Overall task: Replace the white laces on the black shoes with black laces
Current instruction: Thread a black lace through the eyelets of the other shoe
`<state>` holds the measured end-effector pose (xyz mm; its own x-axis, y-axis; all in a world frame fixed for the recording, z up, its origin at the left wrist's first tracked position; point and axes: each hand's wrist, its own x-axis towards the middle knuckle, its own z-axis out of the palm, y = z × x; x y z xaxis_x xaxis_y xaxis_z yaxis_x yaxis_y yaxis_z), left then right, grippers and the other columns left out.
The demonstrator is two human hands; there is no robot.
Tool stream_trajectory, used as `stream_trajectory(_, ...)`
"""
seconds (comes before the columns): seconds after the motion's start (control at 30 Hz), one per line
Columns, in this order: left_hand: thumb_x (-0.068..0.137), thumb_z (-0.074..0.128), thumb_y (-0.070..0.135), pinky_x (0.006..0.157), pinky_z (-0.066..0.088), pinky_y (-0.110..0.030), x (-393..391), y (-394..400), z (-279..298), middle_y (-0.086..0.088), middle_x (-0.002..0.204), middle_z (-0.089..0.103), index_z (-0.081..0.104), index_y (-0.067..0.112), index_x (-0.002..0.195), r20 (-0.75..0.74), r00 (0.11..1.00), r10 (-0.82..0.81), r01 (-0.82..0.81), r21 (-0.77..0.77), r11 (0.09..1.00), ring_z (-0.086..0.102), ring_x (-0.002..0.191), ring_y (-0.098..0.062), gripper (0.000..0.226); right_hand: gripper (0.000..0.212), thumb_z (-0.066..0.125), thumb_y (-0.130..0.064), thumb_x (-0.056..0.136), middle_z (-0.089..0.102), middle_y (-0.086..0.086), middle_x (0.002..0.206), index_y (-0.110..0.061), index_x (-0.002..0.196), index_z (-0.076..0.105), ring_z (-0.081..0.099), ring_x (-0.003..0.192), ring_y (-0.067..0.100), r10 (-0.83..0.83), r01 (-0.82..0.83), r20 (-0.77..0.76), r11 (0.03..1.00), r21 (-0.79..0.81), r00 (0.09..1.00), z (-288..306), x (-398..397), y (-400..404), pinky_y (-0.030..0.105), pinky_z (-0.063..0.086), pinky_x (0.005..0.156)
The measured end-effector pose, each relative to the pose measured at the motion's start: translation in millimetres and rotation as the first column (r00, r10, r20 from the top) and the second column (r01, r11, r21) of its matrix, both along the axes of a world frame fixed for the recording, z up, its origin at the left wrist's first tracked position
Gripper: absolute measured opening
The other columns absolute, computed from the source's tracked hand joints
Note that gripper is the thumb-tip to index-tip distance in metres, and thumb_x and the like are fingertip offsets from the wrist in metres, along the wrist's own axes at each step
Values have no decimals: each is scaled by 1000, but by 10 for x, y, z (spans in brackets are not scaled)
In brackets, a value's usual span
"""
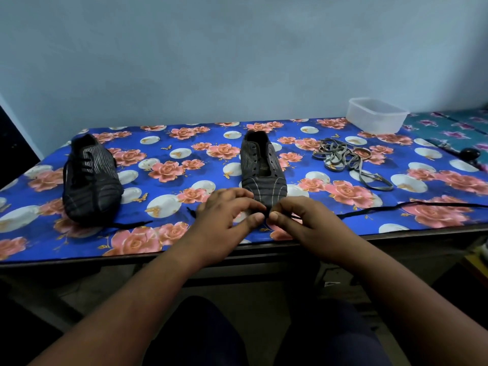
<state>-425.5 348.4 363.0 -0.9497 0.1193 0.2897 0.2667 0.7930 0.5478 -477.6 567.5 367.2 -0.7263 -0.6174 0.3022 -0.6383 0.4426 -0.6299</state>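
Note:
Two black shoes stand on the floral table cloth (163, 235). The left shoe (91, 180) carries a black lace through its eyelets, with a loose end trailing at its toe. The right shoe (262, 170) has bare eyelets. In front of its toe, my left hand (229, 220) and my right hand (303, 223) meet, and both pinch a black lace (383, 210) that runs along the cloth to the right edge. A heap of greyish-white laces (343, 157) lies right of that shoe.
A clear plastic tub (375, 116) stands at the back right by the wall. A black round knob (470, 154) sits at the far right edge. The table's front edge runs just under my wrists. A second floral cloth covers the surface at the right.

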Motion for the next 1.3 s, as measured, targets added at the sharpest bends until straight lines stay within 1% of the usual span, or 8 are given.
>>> stream_trajectory(0.17,81,45,71,105,36,-50,-60,-2,-22,26,115,55,63,50,85,-6,999,-33,33,77,996,45,120,-6,28,16,61,-34,100,65,-10,86,-26,88,67,61,84,7,2,-2,5,1000,-1,1000,-8,-4,-2,34,50,74)
stream_trajectory(0.3,83,50,68,101,41,-53,-80,-201,-65,24,110,57,63,53,85,-51,999,-3,7,89,996,52,115,-12,20,17,60,-33,100,65,-12,84,-32,83,64,60,84,7,-12,12,-2,1000,21,1000,-31,-39,83,35,49,75)
stream_trajectory(0.47,78,46,74,103,40,-54,-64,-572,-79,23,112,58,66,42,87,-7,991,131,-130,68,989,48,119,-12,39,17,60,-32,101,67,-11,85,-26,87,67,62,85,8,-58,57,59,998,16,997,-24,-83,292,31,49,76)
stream_trajectory(0.67,72,43,80,108,36,-55,-39,-584,-54,26,117,56,65,56,91,9,981,196,-196,69,978,44,127,-13,37,17,59,-33,101,68,-9,86,-26,87,67,62,85,8,-73,72,60,997,16,995,-16,-91,296,32,49,77)
stream_trajectory(0.83,83,42,77,107,37,-52,-40,-160,-29,21,126,56,69,49,113,-69,996,49,-46,44,998,45,128,-10,50,17,61,-32,100,65,-11,84,-32,83,65,61,84,8,-12,12,24,1000,15,1000,-12,-4,88,34,49,74)
stream_trajectory(0.93,85,42,73,104,38,-52,-45,12,-41,29,121,54,69,47,101,-41,998,-54,56,50,997,43,125,-5,41,15,61,-34,100,68,-10,84,-28,87,67,62,86,7,0,-1,26,1000,12,1000,14,37,16,33,50,76)
stream_trajectory(1.1,83,49,68,102,40,-52,-68,-32,-9,26,113,56,67,40,88,-52,998,-45,50,92,994,47,119,-6,34,16,59,-35,101,67,-9,88,-27,90,68,62,88,9,16,-16,20,1000,9,1000,22,32,39,35,50,77)
stream_trajectory(1.3,79,46,73,104,39,-53,-80,-442,10,28,112,54,64,43,82,-81,992,97,-92,64,994,48,117,-9,35,20,59,-28,101,66,-14,83,-31,83,66,59,84,4,-20,18,82,999,27,996,5,55,202,16,42,70)
